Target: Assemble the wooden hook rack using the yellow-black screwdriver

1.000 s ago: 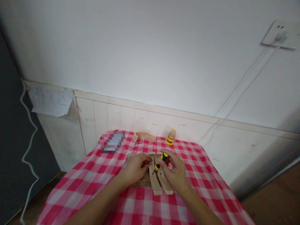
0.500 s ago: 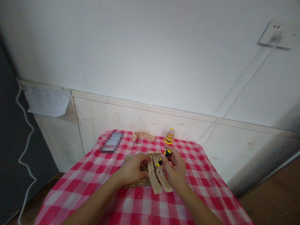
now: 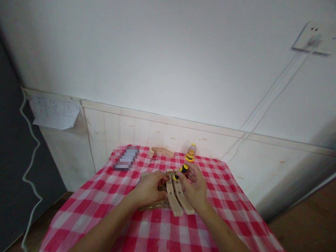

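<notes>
My right hand (image 3: 195, 185) grips a small yellow-and-black screwdriver (image 3: 181, 172), slanted down to the left. Its tip is over the upper part of the left of two curved wooden pieces (image 3: 174, 204), near a dark screw; contact is too small to tell. Both pieces lie side by side, with dark screws along them. My left hand (image 3: 151, 189) is closed on the left edge of the wooden pieces, fingers and thumb bent against it. Under that hand lies a crumpled clear plastic bag (image 3: 153, 205), partly hidden.
On the checked tablecloth (image 3: 147, 234), a blurred phone-like device (image 3: 126, 158) lies back left. A curved wooden piece (image 3: 165, 152) and a yellow-capped clear bit holder (image 3: 191, 153) stand near the wall. Cables (image 3: 265, 101) hang from a socket (image 3: 313, 38) at right.
The screwdriver has moved from the lower screw up toward the far end of the left wooden piece. My left hand stays at the wooden pieces. The view has shifted slightly.
</notes>
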